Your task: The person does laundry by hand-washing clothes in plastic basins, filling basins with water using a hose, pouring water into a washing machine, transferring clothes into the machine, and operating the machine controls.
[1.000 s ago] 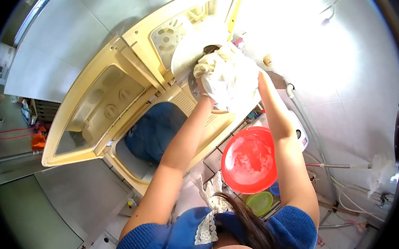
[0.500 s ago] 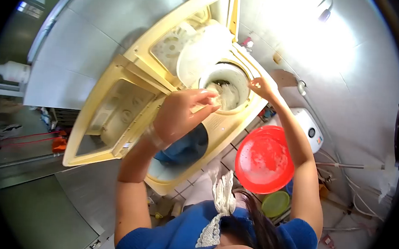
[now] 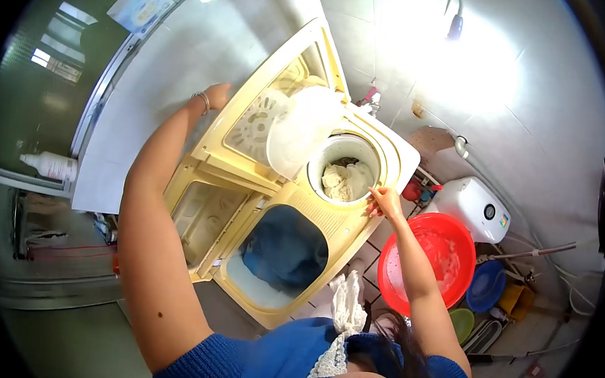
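A cream twin-tub washing machine [image 3: 355,226] stands with both lids raised. My left hand [image 3: 218,97] is at the outer edge of the raised spin-side lid [image 3: 255,121], its fingers mostly hidden behind it. My right hand [image 3: 385,201] rests on the machine's front edge beside the round spin tub [image 3: 371,158], fingers bent and partly hidden. Whitish wet clothes [image 3: 344,181] lie inside that tub. A translucent round cover [image 3: 302,137] leans against the open lid. In the larger wash tub [image 3: 263,293] there is dark blue cloth [image 3: 285,250] in water.
Right of the machine is a red basin [image 3: 460,245] with suds, near a white appliance [image 3: 476,205]. Blue [image 3: 486,287] and green [image 3: 461,322] basins sit lower down. A pipe [image 3: 481,171] runs along the wall; a white bottle [image 3: 49,166] stands at the left.
The whitish clothes went from my hands into the round tub. My left hand has moved up and left to the raised lid; my right hand has come down to the machine's front edge.
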The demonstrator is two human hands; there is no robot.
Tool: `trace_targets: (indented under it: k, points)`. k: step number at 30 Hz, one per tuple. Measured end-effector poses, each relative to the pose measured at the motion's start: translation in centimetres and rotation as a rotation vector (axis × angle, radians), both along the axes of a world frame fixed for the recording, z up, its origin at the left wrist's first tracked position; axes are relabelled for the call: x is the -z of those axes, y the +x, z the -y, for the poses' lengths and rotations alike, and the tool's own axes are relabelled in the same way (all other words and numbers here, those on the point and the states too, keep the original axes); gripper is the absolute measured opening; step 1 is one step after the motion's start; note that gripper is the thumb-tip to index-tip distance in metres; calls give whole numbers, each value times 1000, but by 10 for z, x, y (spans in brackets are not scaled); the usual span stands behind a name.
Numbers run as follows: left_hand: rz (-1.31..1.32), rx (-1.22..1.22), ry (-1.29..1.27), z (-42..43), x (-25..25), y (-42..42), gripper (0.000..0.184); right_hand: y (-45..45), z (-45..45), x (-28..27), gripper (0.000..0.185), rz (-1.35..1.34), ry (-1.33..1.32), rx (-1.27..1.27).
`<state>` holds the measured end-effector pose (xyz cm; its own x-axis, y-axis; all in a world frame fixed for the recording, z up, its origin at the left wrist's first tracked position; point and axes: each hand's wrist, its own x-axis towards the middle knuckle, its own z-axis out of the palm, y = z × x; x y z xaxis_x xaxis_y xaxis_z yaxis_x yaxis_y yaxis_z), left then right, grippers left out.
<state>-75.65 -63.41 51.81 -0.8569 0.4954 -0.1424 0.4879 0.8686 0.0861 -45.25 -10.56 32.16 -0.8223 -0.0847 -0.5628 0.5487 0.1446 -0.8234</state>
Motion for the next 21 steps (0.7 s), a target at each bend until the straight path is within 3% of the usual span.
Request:
trace_targets:
  k: [1,3,6,8,10,12,14,15,17,19,21]
  points:
    - [58,-74,-59,1,4,-4,49,-2,-1,3,34,4,-18,0]
    - [178,-237,-177,-54,-58,46,38,-2,-2,5,32,1,-40,12]
    - [378,-514,81,-64,-100,75,24,-4,-2,8,33,14,-46,7]
    - [-35,-527,83,-88,-163,121,19,-2,-3,5,32,1,-48,1]
    - [-555,-351,114,-113,-231,192,18,-2,-5,13,32,9,-102,-6]
    - [-851,-289,226,-137,-272,273,16,-10,2,-9,39,-158,-145,-27]
    - [-1016,-329,366,-170,-284,350,18,-18,26,-102,46,-344,-357,-7]
    - [-969,-421,492,-188,-280,383,19,-29,38,-136,51,-516,-370,-57]
    - [-853,-514,748,-210,-262,422,18,-15,59,-261,66,-698,-511,-88]
    - [-827,-528,929,-235,-230,437,16,-2,67,-323,71,-899,-394,-132]
    - [-894,-601,1130,-251,-199,438,18,12,70,-332,61,-537,-443,22]
